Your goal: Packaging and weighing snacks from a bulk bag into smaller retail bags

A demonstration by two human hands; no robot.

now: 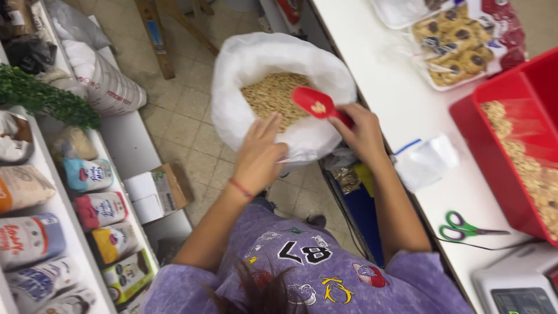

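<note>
A large white sack (232, 87) stands open on the tiled floor, filled with pale tan grains (270, 96). My right hand (361, 131) is closed on the handle of a red scoop (314, 103), which hovers over the sack's right side with a few grains in its bowl. My left hand (260, 152), with a red band at the wrist, lies flat on the sack's near rim, fingers spread and pointing into the opening. Both arms reach out from a purple patterned shirt (314, 273).
A white counter (383, 75) runs along the right, bearing a red tub (494, 151) of grains, green scissors (462, 228), packed cookies (456, 43), clear plastic bags (427, 160) and a scale (517, 285). Shelves (125, 151) of bagged goods line the left, a cardboard box (157, 189) beside them.
</note>
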